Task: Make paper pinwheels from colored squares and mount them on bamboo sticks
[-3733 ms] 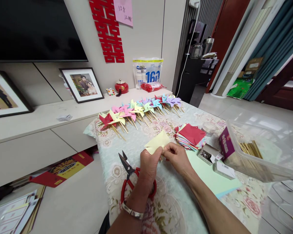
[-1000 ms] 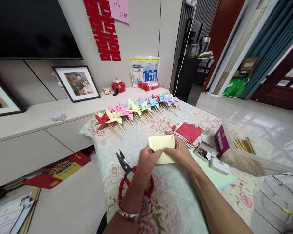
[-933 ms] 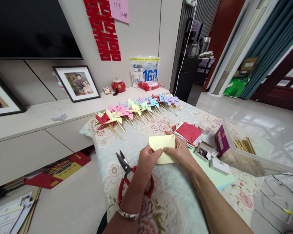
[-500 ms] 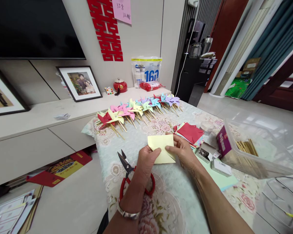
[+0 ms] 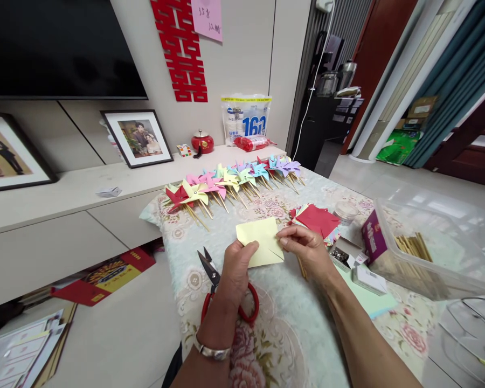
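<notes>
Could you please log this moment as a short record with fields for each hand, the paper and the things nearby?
left hand: left hand pinches the near-left edge of the yellow paper square
right hand: right hand grips the square's right edge
paper: held above the floral tablecloth, with a slit showing near the right corner
scissors: red-handled scissors lie under the left wrist
paper stack: coloured squares, red on top, beyond the right hand
pinwheels: row of pinwheels along the far edge
sticks: in a clear bin on the right

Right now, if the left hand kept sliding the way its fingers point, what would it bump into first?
Probably only more of the yellow paper square that the left hand already pinches. Past that lies bare flowered tablecloth, then the row of paper pinwheels at the far edge. Depth is hard to judge here.
</notes>
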Tool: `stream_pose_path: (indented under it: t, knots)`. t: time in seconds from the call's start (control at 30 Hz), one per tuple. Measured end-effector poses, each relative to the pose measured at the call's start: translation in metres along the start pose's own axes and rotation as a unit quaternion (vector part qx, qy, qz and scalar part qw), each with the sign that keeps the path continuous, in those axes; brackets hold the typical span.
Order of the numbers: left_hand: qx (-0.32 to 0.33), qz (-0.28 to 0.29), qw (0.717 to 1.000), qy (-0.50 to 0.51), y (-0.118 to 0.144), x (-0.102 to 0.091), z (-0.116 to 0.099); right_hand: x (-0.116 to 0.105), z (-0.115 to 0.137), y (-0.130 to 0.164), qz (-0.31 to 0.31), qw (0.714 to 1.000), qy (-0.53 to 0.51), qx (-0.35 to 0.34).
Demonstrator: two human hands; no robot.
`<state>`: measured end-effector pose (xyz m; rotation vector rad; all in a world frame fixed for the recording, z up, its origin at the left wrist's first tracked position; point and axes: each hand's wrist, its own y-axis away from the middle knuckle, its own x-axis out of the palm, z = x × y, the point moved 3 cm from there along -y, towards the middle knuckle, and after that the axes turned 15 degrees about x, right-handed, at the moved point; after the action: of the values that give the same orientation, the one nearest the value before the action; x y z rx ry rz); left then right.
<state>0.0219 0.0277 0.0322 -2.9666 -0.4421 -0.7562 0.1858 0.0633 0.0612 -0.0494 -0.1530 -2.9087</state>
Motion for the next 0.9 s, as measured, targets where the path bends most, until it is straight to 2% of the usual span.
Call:
stream_pose_path:
  t: [0.13, 0.3, 0.63, 0.9]
  knots:
    - [-0.005, -0.01, 1.0, 0.006, 0.0, 0.0, -0.003, 0.004, -0.002, 0.001, 0.054, 0.995, 0.076, -0.018]
    - [-0.01, -0.016, 1.0, 0.0, 0.0, -0.003, -0.001, 0.007, 0.004, 0.004, 0.078, 0.983, 0.153, -0.058]
    - [0.01, -0.019, 1.0, -0.002, -0.002, -0.003, 0.002, 0.009, 0.006, 0.005, 0.108, 0.983, 0.144, -0.044]
    - [0.026, 0.011, 0.999, -0.028, 0.0, 0.0, 0.005, 0.012, 0.002, 0.005, 0.107, 0.979, 0.176, -0.009]
